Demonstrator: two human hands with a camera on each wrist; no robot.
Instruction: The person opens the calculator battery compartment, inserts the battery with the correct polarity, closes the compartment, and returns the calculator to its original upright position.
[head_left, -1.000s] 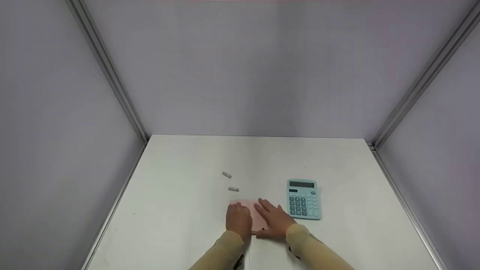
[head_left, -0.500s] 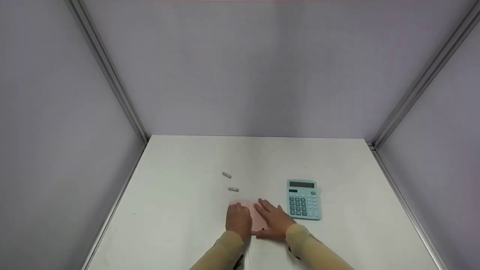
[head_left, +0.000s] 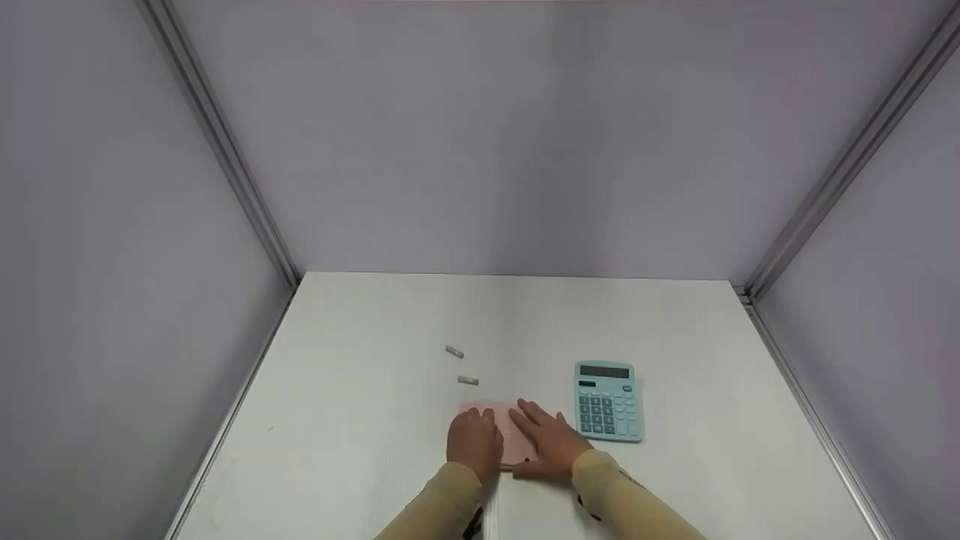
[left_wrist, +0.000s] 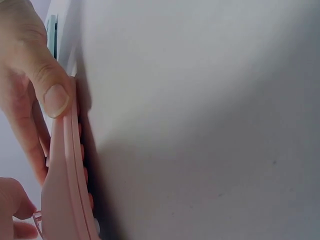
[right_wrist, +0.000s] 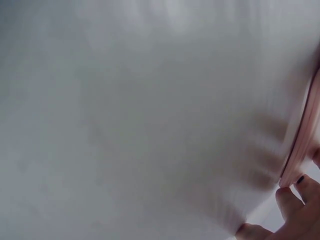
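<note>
A pink calculator (head_left: 517,440) lies face down on the white table, its buttons toward the tabletop in the left wrist view. My right hand (head_left: 551,442) holds it steady, fingers spread over its back and the thumb against its near edge. My left hand (head_left: 475,441), fingers curled, is over its left part. The left wrist view shows the left fingertips pinching a small clear pink piece (left_wrist: 37,221) at the calculator's back; the palm hides much of this from the head view. Two small grey batteries, a nearer one (head_left: 468,381) and a farther one (head_left: 454,352), lie beyond the calculator.
A light blue calculator (head_left: 608,401) lies face up just right of my right hand. The white table (head_left: 360,360) is bounded by a grey back wall (head_left: 450,150) and grey side walls.
My left hand has shifted slightly left over the pink calculator. The right hand, the batteries and the blue calculator keep their places; the head view has tilted a little.
</note>
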